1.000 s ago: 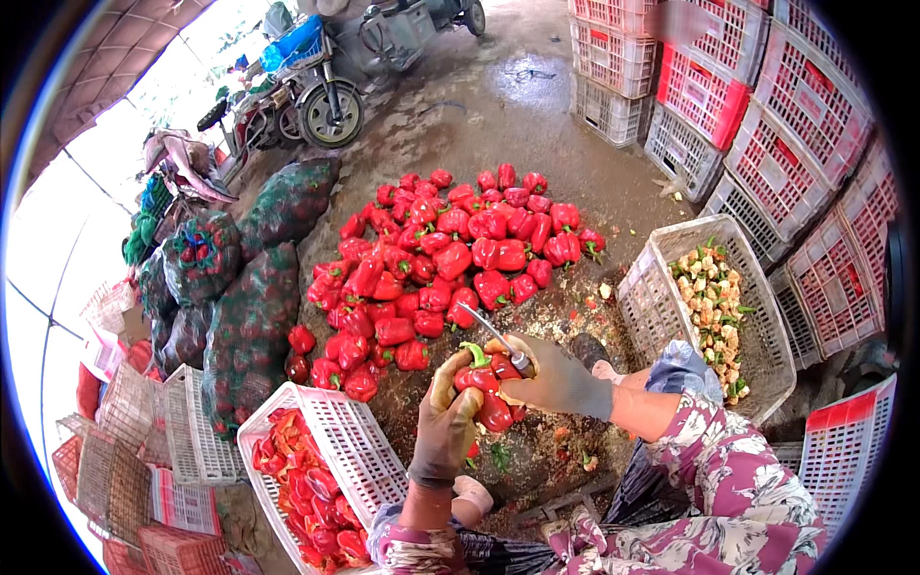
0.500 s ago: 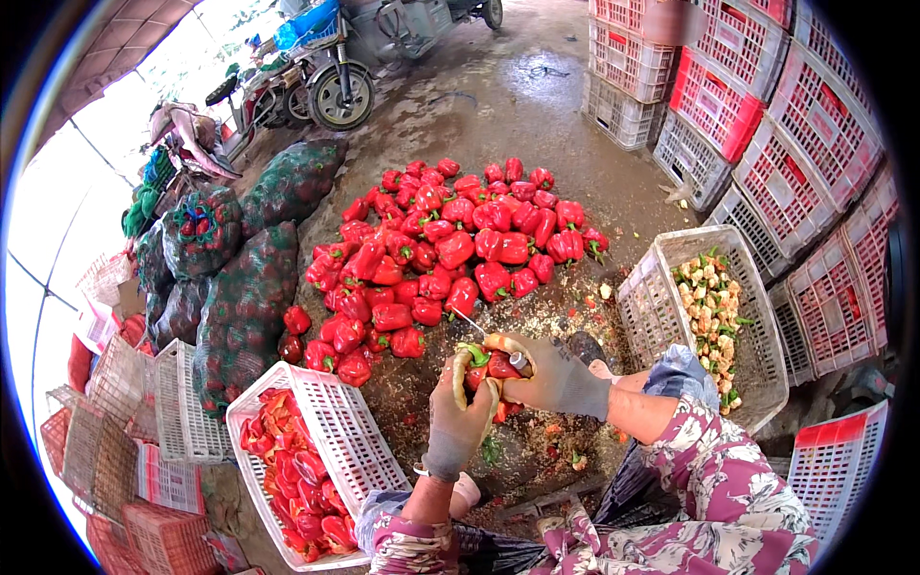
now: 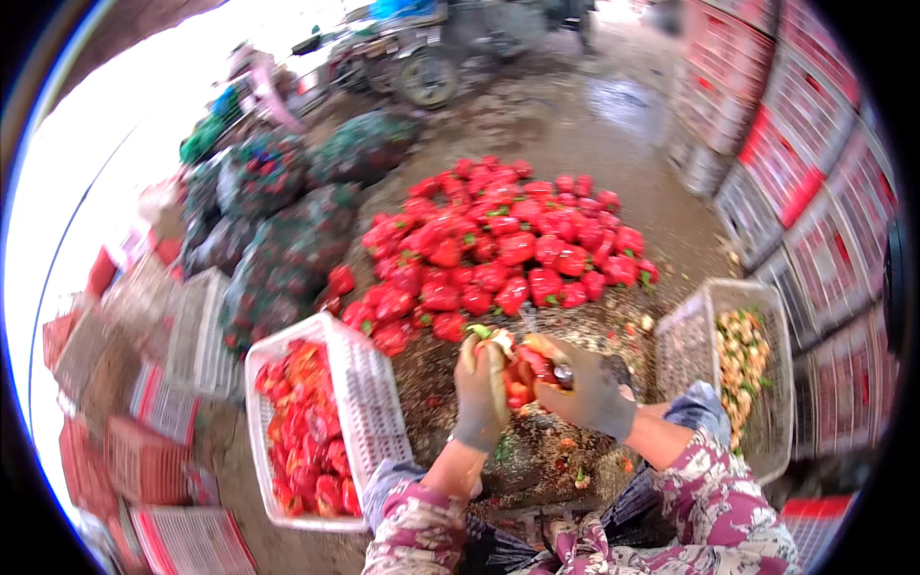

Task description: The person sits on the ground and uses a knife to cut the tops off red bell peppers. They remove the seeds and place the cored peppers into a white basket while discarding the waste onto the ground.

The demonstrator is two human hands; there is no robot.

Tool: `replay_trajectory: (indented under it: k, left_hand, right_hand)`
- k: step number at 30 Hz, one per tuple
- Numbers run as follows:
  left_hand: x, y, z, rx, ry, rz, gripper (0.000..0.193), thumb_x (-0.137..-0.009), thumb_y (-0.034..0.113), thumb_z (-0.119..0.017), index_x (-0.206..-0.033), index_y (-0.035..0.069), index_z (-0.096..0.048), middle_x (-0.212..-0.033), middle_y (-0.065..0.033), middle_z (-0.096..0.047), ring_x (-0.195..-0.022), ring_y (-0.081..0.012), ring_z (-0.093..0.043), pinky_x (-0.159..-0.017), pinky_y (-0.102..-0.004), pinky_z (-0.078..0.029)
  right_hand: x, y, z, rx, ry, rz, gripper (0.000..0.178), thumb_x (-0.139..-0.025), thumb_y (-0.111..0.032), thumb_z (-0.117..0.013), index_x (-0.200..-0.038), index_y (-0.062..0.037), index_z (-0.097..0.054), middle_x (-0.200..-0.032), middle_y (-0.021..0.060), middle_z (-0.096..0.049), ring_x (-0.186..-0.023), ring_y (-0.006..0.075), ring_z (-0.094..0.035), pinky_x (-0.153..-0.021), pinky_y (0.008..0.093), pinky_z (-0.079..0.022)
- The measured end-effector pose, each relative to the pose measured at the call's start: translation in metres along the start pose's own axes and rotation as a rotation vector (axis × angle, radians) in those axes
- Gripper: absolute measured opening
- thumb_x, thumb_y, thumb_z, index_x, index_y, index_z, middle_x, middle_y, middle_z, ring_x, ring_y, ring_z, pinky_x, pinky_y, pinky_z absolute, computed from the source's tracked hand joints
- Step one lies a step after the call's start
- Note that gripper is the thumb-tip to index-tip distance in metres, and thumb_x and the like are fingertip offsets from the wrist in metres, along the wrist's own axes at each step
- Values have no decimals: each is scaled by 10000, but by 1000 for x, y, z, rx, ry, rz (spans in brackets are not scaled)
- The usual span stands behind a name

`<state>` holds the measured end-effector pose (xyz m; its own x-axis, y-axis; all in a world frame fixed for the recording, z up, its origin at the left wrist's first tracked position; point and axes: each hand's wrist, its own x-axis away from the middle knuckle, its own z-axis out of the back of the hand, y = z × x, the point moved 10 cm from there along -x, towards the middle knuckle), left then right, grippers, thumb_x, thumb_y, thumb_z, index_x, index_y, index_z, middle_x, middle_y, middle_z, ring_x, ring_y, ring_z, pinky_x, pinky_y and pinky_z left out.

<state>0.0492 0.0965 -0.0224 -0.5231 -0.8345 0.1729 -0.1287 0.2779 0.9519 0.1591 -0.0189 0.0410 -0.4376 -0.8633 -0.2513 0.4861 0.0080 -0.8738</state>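
Both hands, in grey-palmed work gloves, are together in front of me over the floor. My left hand (image 3: 479, 391) is closed around the stem side of an opened red bell pepper (image 3: 520, 381). Its green stem and pale seed core (image 3: 500, 339) show at the fingertips. My right hand (image 3: 596, 393) is closed against the pepper's other side and also grips a small knife (image 3: 563, 372). Only the knife's metal handle end shows clearly; motion blurs the blade. A heap of whole red bell peppers (image 3: 517, 247) lies just beyond my hands.
At my left a white crate (image 3: 369, 402) holds cut red pepper pieces. A crate (image 3: 711, 299) at my right holds pale cores with green stems. Seeds and scraps litter the floor (image 3: 537, 470). Full net sacks (image 3: 287, 259), stacked crates (image 3: 805, 125) and a parked motorbike (image 3: 426, 77) stand around.
My hands have drawn slightly apart, and the pepper between them shows opened, with its pale core exposed by my left fingers. The whole view has swung, shifting the surroundings to the right.
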Motion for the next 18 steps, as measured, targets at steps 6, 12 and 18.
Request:
replay_trajectory:
  k: [6,12,18]
  left_hand:
    - [-40,-62,61,575,287,157,173,-1015,258,-480,-1016,94,-535,-748,-83,-628,-504,-179,-574,-355,-309,-465]
    - [-10,31,138,621,630,-221,145,-1011,161,-410,-1058,64,-506,-820,-82,-578,-652,-188,-585,-535,-333,-543]
    - [10,84,235,298,894,-479,163,-970,90,-446,-1128,63,-473,-872,-25,-506,-602,-75,-454,-526,-218,-448]
  right_hand:
    - [7,-63,-25,55,128,450,448,-819,-3,-642,-1259,57,-583,-966,139,-687,-815,173,-675,-724,305,-548]
    - [-20,-14,-79,-704,260,-431,474,-884,19,-549,-1355,-22,-518,-828,33,-605,-520,67,-522,-426,205,-422]
    - [-56,-68,-106,-844,400,-233,466,-906,2,-546,-1367,-48,-503,-758,20,-570,-470,70,-509,-369,202,-383]
